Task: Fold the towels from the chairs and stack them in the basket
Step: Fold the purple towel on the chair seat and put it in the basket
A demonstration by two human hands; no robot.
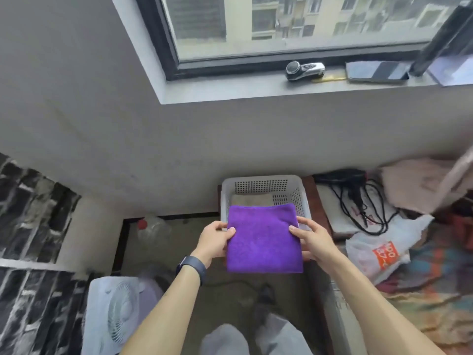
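Towel: folded purple towel (263, 242), held flat over the near edge of the basket (261, 178).
Hands: my left hand (213, 240) and right hand (311, 242) pinch its sides, thumbs on top.
Hidden: my fingers beneath it; the basket's front wall; most of the beige cloth (252, 200) inside.

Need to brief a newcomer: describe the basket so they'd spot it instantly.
Under the window, against the grey wall, stands the basket, just behind the purple towel. It alone is white perforated plastic, between a clear bottle and black cables.
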